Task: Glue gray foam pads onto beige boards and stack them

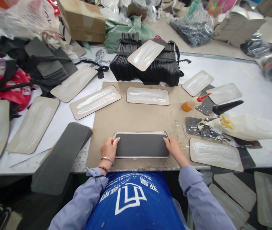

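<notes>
Dark panel (142, 145) on brown sheet (136, 119), near middle of table (248, 70); pale edges (140, 132) showing around it, count beneath hard to tell. Left hand (109, 149) pinching left end, right hand (174, 149) right end, thumbs on top. Far: black bundle (125, 68), pale panel (146, 55) lying across. Right: red-tipped bottle (192, 103). Left: dark stack (60, 156).

The single view looks from the person's head, forward and downward, past the blue garment (136, 198), onto the worktop (253, 83), quite near.
</notes>
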Tool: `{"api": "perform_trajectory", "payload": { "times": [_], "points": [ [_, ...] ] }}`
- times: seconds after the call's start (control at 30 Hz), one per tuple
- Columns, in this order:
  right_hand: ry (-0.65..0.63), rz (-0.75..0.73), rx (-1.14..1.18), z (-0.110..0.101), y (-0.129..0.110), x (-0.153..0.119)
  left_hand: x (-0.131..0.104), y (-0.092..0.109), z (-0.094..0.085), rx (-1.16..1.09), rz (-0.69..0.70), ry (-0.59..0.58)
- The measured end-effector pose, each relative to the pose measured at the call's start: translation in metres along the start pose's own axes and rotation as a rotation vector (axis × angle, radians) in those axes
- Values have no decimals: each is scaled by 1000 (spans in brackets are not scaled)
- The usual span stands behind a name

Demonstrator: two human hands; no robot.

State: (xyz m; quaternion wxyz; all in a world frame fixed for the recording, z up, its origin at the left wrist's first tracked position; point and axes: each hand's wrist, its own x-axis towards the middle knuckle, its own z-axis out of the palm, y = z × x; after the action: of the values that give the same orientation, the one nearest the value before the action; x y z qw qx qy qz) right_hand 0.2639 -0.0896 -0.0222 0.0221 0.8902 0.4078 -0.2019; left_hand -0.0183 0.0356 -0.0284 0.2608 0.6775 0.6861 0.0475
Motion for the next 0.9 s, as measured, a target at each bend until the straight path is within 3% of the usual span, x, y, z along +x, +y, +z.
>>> {"api": "perform_trajectory", "payload": {
  "times": [0.37, 0.5, 0.57, 0.63, 0.73, 0.8, 0.9],
  "points": [
    [16, 3, -28, 4, 1, 1, 3, -1, 1, -7, -17, 0],
    [19, -8, -45, 7, 4, 3, 0, -16, 0, -26, 29, 122],
    [21, -17, -50, 8, 5, 3, -7, -21, -1, -23, 171, 229],
    [22, -24, -52, 7, 5, 3, -16, -17, 0, -4, 410, 275],
    [18, -20, -52, 5, 3, 2, -24, -1, 5, 77, 744, 170],
    [17, -8, -48, 3, 0, 1, -24, 10, 9, 157, 836, 53],
    [34, -10, 0, 2, -1, -1, -20, 16, 17, 240, 799, -46]
  ]
}}
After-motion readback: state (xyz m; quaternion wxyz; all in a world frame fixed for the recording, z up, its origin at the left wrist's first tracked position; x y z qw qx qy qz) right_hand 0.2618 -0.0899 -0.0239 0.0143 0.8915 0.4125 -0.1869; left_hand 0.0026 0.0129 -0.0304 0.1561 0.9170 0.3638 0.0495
